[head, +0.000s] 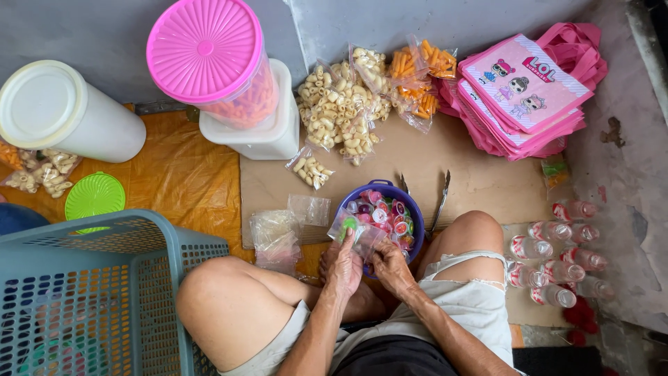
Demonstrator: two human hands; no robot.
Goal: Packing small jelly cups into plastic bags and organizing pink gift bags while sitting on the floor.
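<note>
left hand (344, 268) and right hand (390, 268) both grip a small clear plastic bag (356, 233) holding jelly cups, held between them just above the fingertips, over the near rim of the purple bowl (412, 202) of jelly cups.

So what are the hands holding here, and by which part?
Both hands hold one small clear plastic bag with jelly cups inside. The left hand grips its lower left edge, the right hand its lower right. It hangs above the purple bowl.
</note>
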